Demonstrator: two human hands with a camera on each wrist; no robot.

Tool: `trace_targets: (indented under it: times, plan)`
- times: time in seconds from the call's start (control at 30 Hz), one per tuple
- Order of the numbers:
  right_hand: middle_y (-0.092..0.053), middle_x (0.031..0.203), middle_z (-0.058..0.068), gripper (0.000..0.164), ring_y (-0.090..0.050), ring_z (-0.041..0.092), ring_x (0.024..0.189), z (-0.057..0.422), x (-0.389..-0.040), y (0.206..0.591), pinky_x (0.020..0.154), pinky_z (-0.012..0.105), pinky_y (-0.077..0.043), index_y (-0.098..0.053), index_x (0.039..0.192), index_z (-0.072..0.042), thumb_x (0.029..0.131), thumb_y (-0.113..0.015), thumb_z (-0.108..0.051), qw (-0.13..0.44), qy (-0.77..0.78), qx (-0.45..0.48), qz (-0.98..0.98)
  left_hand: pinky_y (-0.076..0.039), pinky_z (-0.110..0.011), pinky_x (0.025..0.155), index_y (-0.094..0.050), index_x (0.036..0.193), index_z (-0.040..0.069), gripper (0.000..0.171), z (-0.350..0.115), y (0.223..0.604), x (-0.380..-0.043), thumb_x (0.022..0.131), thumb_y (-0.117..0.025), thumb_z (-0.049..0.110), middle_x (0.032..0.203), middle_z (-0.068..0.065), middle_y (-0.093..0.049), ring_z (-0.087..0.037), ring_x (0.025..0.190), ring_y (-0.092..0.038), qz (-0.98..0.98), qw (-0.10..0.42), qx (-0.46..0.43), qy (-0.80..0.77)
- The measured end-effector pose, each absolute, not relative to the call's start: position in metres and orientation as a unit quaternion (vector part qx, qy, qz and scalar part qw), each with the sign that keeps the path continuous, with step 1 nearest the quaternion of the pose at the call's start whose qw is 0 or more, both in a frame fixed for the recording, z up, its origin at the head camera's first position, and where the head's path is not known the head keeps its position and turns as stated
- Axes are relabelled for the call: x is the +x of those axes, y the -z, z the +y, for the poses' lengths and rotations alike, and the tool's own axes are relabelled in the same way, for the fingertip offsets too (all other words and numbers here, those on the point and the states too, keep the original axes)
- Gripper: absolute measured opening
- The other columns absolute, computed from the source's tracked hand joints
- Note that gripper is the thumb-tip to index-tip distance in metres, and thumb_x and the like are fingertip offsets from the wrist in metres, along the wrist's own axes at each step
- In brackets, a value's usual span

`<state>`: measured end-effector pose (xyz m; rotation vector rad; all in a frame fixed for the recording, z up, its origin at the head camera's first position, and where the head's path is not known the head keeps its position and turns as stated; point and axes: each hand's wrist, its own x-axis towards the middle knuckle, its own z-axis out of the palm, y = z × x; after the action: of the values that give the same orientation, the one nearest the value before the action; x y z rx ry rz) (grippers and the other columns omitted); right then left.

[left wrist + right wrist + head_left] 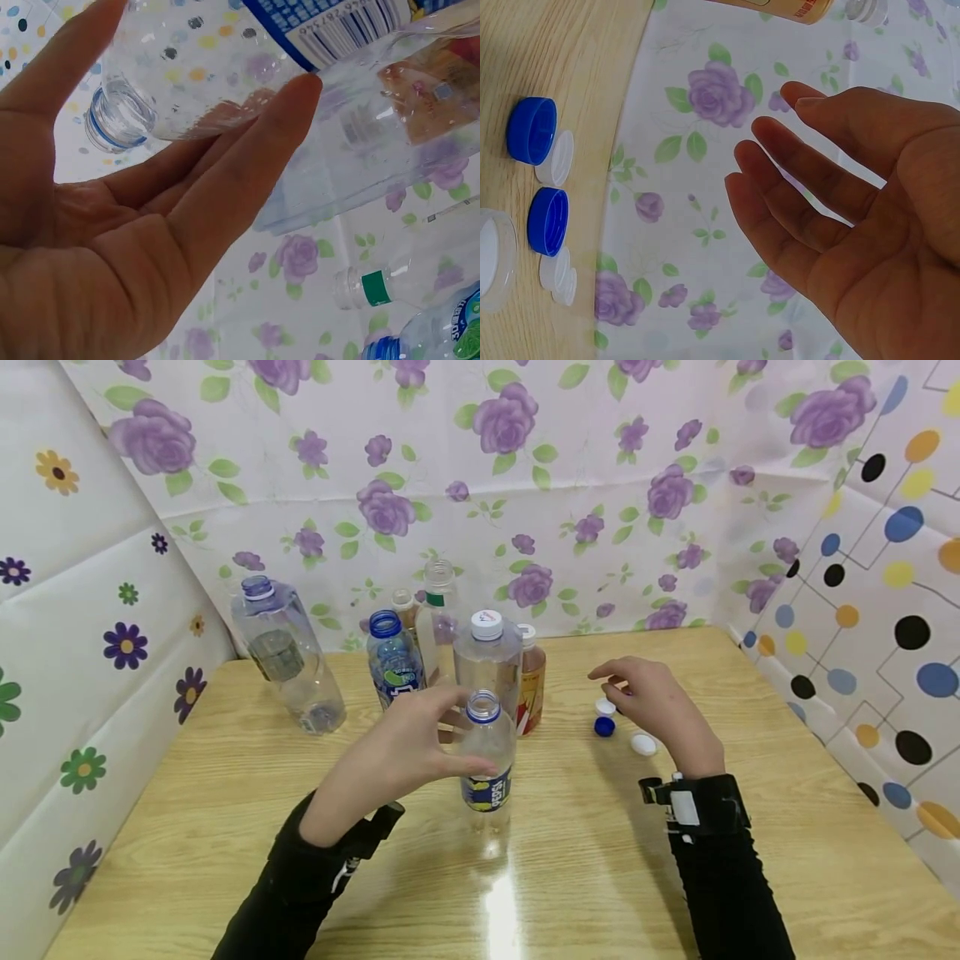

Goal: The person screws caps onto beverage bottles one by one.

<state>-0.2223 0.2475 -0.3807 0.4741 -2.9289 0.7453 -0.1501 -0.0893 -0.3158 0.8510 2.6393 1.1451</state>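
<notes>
My left hand (408,735) curves round a clear Pepsi bottle (487,789), thumb near its label and fingers behind it. The bottle stands upright on the table, uncapped, with a blue ring at its neck. In the left wrist view the left hand (150,225) has the bottle (180,75) between thumb and fingers; how firmly they press is unclear. My right hand (660,702) hovers over the loose caps, holding nothing, its fingers loosely bent. Below it lie a blue cap (604,727) and a white cap (643,744); the right wrist view shows several caps.
Behind the Pepsi bottle stand a large white-capped bottle (487,647), an amber bottle (532,685), a blue-necked bottle (393,660) and a clear bottle with a green band (435,618). A tall clear bottle (288,652) leans at the left. Patterned sheets (570,485) border the table.
</notes>
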Motion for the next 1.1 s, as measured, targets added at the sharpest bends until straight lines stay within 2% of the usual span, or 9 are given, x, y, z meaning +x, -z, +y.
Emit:
trace_targets:
  times: [0.17, 0.4, 0.77, 1.1]
  plan:
    - [-0.063, 0.132, 0.022, 0.029, -0.068, 0.039, 0.107, 0.247, -0.223, 0.382, 0.089, 0.051, -0.059, -0.069, 0.128, -0.006, 0.103, -0.054, -0.005, 0.038, -0.245, 0.155, -0.956, -0.06, -0.036, 0.089, -0.058, 0.134, 0.003, 0.068, -0.084, 0.32, -0.152, 0.08, -0.089, 0.03, 0.121, -0.009, -0.068, -0.024, 0.107, -0.069, 0.894, 0.056, 0.265, -0.356]
    - [-0.062, 0.133, 0.022, 0.029, -0.066, 0.04, 0.11, 0.248, -0.224, 0.383, 0.091, 0.052, -0.058, -0.069, 0.128, -0.006, 0.103, -0.054, -0.005, 0.033, -0.245, 0.153, -0.957, -0.061, -0.038, 0.088, -0.056, 0.137, 0.0, 0.071, -0.084, 0.323, -0.16, 0.081, -0.088, 0.029, 0.126, -0.013, -0.067, -0.027, 0.109, -0.069, 0.899, 0.069, 0.239, -0.36]
    - [-0.063, 0.132, 0.022, 0.029, -0.063, 0.039, 0.115, 0.248, -0.225, 0.385, 0.093, 0.053, -0.057, -0.069, 0.128, -0.005, 0.102, -0.055, -0.005, 0.031, -0.236, 0.161, -0.958, -0.062, -0.039, 0.087, -0.056, 0.132, 0.003, 0.066, -0.084, 0.323, -0.165, 0.081, -0.088, 0.029, 0.127, -0.011, -0.065, -0.028, 0.113, -0.067, 0.898, 0.069, 0.221, -0.374]
    - [-0.062, 0.133, 0.022, 0.028, -0.062, 0.04, 0.116, 0.248, -0.225, 0.384, 0.093, 0.052, -0.057, -0.069, 0.127, -0.005, 0.103, -0.055, -0.005, 0.028, -0.231, 0.162, -0.959, -0.06, -0.04, 0.087, -0.056, 0.131, 0.004, 0.064, -0.086, 0.324, -0.167, 0.083, -0.087, 0.033, 0.122, -0.012, -0.067, -0.027, 0.112, -0.066, 0.913, 0.044, 0.2, -0.354]
